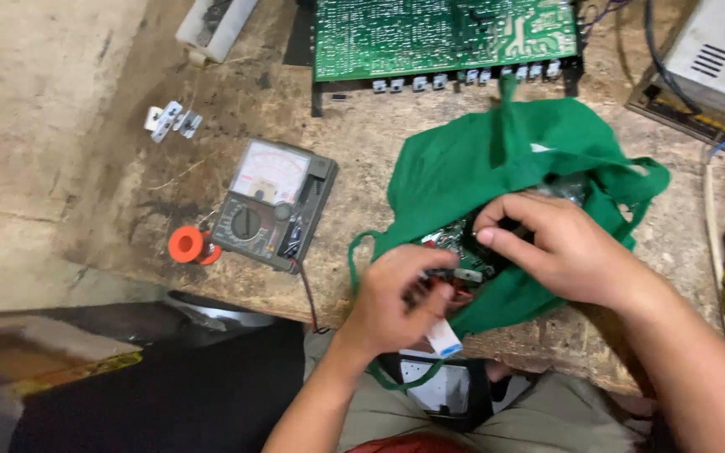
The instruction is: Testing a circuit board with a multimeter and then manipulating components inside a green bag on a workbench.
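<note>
Green cloth bag [480,159], both hands inside

Both hands [480,268] — in green bag [480,159]

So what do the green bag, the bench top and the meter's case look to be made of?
The green bag looks like soft matte fabric, possibly non-woven: it creases and slumps around both hands. The bench top seems worn, stained wood or board, rough and dull. The meter has a dark moulded case, probably plastic, with a clear dial window.
</note>
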